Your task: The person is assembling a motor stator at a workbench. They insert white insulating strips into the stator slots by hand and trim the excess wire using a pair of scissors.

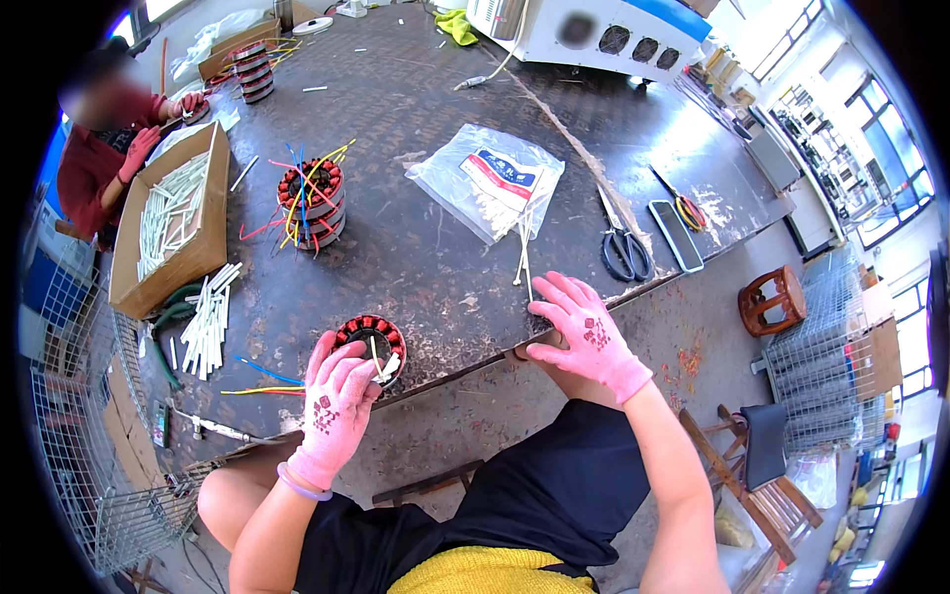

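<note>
My left hand point(338, 401), in a pink glove, curls its fingers over the left rim of a ring-shaped motor stator point(398, 337) with red windings. Small white pieces point(388, 370) lie in the ring beside my fingertips; part of the ring is hidden by the hand. Blue and yellow lead wires point(269, 373) run out to its left. At the table edge my right hand point(586, 335), gloved alike, has its fingers spread. Its fingertips are near thin white cable ties point(522, 259) that stick out of a clear plastic bag point(445, 178); none shows in its grip.
Black scissors point(625, 255), a phone point(676, 236) and orange-handled scissors point(690, 212) lie at right. Wound stators point(315, 220) stand stacked at left, near a cardboard box point(203, 243) of white tubes and a loose pile point(208, 322). Across the table sits another person point(94, 183).
</note>
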A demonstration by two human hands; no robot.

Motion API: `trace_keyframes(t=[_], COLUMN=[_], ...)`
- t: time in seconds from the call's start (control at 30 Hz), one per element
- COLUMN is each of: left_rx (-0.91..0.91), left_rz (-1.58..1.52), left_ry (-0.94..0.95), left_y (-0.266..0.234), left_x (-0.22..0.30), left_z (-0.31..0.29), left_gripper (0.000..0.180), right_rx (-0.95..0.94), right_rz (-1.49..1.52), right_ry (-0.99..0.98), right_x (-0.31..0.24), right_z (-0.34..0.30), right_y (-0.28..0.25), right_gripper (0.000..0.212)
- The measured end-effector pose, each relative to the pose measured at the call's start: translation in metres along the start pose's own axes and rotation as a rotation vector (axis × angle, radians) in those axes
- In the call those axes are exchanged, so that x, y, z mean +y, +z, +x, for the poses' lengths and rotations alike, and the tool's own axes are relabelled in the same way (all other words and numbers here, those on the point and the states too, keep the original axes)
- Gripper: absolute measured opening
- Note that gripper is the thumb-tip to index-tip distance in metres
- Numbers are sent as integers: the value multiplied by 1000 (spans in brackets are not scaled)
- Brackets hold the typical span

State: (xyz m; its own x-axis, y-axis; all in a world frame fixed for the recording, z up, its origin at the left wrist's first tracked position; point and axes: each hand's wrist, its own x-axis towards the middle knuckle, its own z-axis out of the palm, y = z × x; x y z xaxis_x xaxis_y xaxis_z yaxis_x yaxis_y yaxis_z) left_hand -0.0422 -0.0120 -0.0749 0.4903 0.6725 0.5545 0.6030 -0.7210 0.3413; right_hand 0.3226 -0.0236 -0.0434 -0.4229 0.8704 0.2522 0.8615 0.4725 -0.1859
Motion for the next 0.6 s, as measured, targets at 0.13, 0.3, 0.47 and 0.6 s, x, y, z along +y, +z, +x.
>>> trace_keyframes(t=[0.13,0.3,0.47,0.6], left_rx=[-11,-6,-2,22], left_rz=[1,1,13,5], left_ry=[-12,-8,-7,4], left_y=[-1,-1,0,3], left_x=[2,2,3,3], left_z=[2,0,1,2], left_gripper=[34,34,34,35], right_rx=[-70,-13,32,71], right_rz=[42,92,102,81], right_ry=[-104,-106,-119,-148], right_x=[16,21,27,25], right_z=[0,1,-4,-12], right_y=[1,6,14,17], right_gripper=[54,49,41,29])
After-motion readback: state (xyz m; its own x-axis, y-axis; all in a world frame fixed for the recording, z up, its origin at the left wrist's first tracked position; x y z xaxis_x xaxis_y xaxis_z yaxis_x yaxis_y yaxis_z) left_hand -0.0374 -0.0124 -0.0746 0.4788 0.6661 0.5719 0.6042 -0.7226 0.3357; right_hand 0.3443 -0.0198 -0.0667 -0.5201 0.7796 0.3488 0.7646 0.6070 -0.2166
